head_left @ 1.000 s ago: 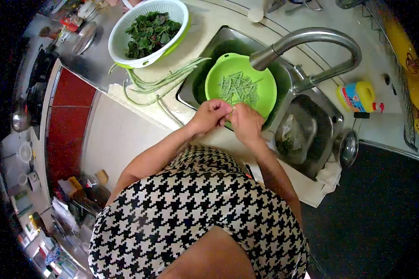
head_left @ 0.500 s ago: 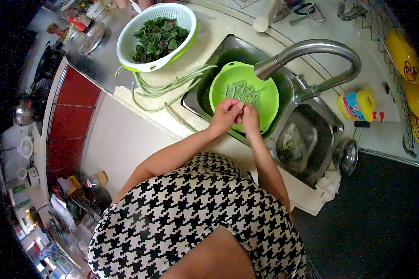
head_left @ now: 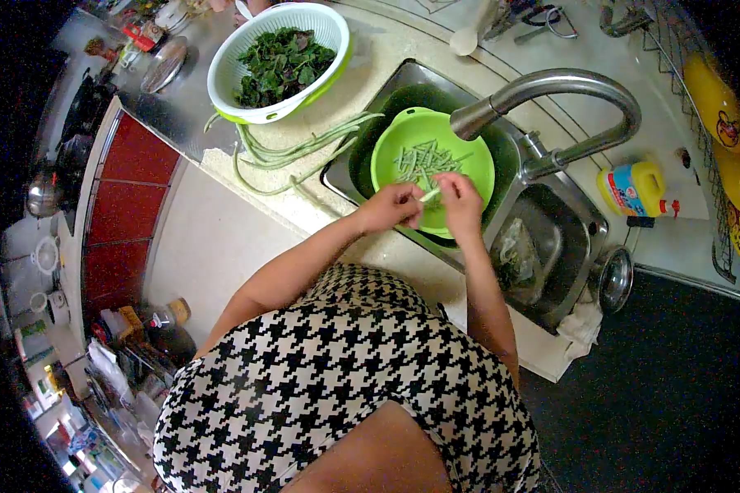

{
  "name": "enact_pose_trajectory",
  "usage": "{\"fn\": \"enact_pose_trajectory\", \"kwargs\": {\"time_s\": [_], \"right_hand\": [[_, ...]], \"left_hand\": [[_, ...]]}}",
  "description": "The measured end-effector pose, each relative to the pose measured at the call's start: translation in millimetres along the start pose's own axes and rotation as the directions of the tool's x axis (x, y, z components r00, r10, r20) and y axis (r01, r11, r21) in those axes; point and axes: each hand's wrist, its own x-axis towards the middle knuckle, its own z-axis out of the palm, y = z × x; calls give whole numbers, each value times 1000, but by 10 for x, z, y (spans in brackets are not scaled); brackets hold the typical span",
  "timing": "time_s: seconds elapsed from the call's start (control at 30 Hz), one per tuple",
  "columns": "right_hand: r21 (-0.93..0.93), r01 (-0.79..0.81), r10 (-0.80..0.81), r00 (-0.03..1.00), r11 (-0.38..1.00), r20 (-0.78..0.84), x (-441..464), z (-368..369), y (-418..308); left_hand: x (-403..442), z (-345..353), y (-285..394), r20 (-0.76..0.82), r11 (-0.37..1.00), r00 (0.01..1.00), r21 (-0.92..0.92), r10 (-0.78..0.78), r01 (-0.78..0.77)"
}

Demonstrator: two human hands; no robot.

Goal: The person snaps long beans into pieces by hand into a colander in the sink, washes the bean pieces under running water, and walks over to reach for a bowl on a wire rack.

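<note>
Over the near side of a light-green colander (head_left: 380,164), my left hand (head_left: 389,207) and my right hand (head_left: 462,201) face each other with fingers pinched. Between their fingertips shows a short length of long green bean (head_left: 430,195), which both hands seem to grip. Several cut bean pieces (head_left: 426,160) lie in the bottom of the colander, which sits in the left sink basin (head_left: 355,168). A bundle of whole long beans (head_left: 284,154) rests on the counter left of the sink. One of them reaches toward my left wrist, and its near end is hidden.
A white basket (head_left: 222,70) of dark leafy greens (head_left: 284,66) stands behind the beans. The curved faucet (head_left: 580,82) arches over the sink. A plastic bag (head_left: 518,259) lies in the right basin (head_left: 563,238). At right stands a yellow bottle (head_left: 633,189).
My hands, close together half a second ago, have moved apart, the left one going left and toward me, the right one slightly right. The bean length between them now shows.
</note>
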Motion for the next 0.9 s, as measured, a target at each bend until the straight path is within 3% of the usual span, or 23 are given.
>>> {"fn": "enact_pose_trajectory", "kwargs": {"time_s": [0.07,0.1,0.13,0.2,0.23,0.33,0.43,0.53,0.6,0.63,0.73,0.77,0.83,0.9], "right_hand": [[-83,-4,4,1000,997,1,36,-116,54],[-365,113,-107,994,924,38,31,-124,14],[-496,294,-268,955,817,124,12,-134,-36],[-654,600,-509,782,461,358,-30,-118,-148],[-644,631,-520,758,433,393,-45,-45,-154],[-593,544,-336,837,593,431,-106,10,-109],[-594,288,-106,941,751,322,-122,109,-107],[-462,150,-67,979,874,190,-116,199,-61],[-165,-155,183,968,974,169,-74,268,37],[-7,-309,305,934,951,188,-54,306,108],[101,-297,274,943,950,189,37,365,427],[-30,-146,148,986,989,74,62,345,468],[-326,121,-160,983,938,-95,118,284,375],[-317,221,-266,958,922,-105,155,202,268]], "left_hand": [[-43,-31,-21,-4,998,999,51,-32,32],[-55,-34,-20,-39,994,999,100,-32,36],[-63,-33,-12,-75,988,997,149,-30,41],[-70,-33,9,-95,978,995,207,-1,21],[-65,-47,16,-88,972,996,232,0,21],[-40,-89,35,-77,977,997,213,-12,29],[-50,-55,108,-99,997,994,66,-39,45],[-3,-8,42,-143,995,989,-94,-37,23],[40,14,-45,-177,970,984,-240,-17,-26],[46,59,-76,-191,941,982,-334,-6,-59],[75,74,-10,-183,894,981,-448,-69,-20],[80,63,26,-173,888,979,-460,-106,15],[95,-10,53,-110,908,981,-406,-158,101],[85,-49,132,-64,933,979,-320,-194,164]]}}
